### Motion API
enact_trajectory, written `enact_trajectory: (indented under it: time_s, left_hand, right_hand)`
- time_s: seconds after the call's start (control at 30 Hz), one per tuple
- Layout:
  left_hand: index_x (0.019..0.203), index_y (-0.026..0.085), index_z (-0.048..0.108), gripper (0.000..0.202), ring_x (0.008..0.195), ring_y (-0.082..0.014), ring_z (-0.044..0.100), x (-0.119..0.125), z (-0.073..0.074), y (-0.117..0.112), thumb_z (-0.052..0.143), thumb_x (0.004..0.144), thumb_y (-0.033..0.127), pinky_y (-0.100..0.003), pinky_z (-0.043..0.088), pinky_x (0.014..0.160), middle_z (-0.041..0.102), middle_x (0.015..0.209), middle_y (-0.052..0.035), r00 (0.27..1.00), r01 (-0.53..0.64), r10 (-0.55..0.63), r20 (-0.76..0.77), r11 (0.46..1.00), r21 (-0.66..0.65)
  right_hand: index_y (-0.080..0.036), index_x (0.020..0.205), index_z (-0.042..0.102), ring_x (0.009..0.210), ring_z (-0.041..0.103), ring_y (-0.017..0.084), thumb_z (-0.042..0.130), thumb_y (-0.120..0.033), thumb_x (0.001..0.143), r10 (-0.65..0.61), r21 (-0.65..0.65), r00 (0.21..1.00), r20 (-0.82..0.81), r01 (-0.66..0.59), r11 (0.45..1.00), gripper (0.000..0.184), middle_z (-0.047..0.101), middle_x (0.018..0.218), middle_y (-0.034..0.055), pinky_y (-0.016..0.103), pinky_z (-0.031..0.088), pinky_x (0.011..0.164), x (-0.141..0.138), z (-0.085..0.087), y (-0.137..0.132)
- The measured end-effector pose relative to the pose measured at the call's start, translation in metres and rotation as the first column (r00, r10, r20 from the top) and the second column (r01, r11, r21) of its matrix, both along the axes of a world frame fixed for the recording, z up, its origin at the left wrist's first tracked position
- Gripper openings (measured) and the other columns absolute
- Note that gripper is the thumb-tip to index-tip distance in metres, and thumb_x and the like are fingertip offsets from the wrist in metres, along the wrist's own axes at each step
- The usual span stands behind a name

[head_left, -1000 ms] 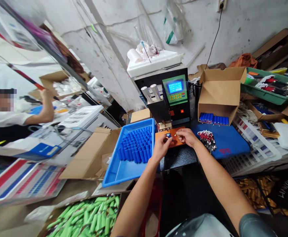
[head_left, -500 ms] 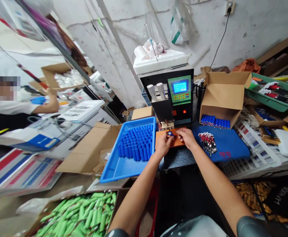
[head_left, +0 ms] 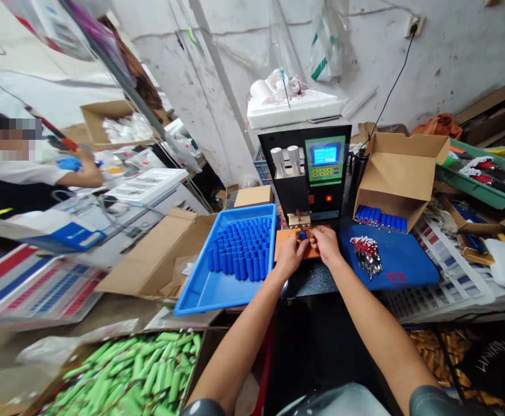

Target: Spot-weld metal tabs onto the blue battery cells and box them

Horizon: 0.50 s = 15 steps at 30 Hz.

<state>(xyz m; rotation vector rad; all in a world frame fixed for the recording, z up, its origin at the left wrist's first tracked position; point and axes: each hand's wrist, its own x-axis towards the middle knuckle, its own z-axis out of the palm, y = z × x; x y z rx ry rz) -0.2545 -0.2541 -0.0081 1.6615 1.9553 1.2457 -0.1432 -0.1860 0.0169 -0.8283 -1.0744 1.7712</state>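
Note:
My left hand (head_left: 290,254) is closed around a blue cylindrical battery cell (head_left: 303,235), just under the electrode tips of a black spot welder (head_left: 285,193). Close to the cell's other side, my right hand (head_left: 326,242) is pinched; whatever lies between its fingertips is too small to make out. Both hands rest over an orange plate (head_left: 281,238) at the welder's foot. To the left, a blue tray (head_left: 192,300) holds many upright blue cells (head_left: 239,248). On a blue mat (head_left: 412,260) to the right lies a bundle of red and black wire leads (head_left: 366,254).
An open cardboard box (head_left: 397,167) with blue cells stands right of the welder. A green bin (head_left: 469,188) with leads sits farther right. Green-wrapped packs (head_left: 135,370) fill a box at lower left. Another person (head_left: 14,167) is at a bench on the left.
The blue cell has turned: its end face showed before, and now its blue side shows. My right fingertips have come closer to it. The whole view has shifted slightly.

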Motion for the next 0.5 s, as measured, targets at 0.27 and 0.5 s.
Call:
enact_trajectory:
  time_s: [0.27,0.5]
  left_hand:
    - [0.098,0.018,0.057,0.014,0.071,-0.0166,0.061,0.001,0.001,0.000,0.052,0.091,0.029,-0.027,0.045,0.063,0.065,0.082,-0.0047,0.999,0.000,-0.001,0.041,1.000,0.024]
    - [0.098,0.018,0.059,0.016,0.073,-0.0176,0.062,0.000,0.000,0.001,0.053,0.091,0.031,-0.028,0.046,0.066,0.066,0.085,-0.0053,0.998,-0.003,0.002,0.065,1.000,0.020]
  right_hand:
    - [-0.018,0.069,0.059,0.050,0.050,0.012,0.066,-0.042,0.066,-0.072,0.150,0.977,0.199,0.042,0.988,0.025,0.056,0.055,-0.0013,0.022,0.037,0.044,-0.004,-0.006,0.002]
    - [-0.019,0.068,0.058,0.062,0.058,0.017,0.065,-0.044,0.068,-0.107,0.248,0.959,0.264,0.040,0.968,0.026,0.061,0.062,0.0021,0.024,0.042,0.050,-0.009,-0.013,0.007]
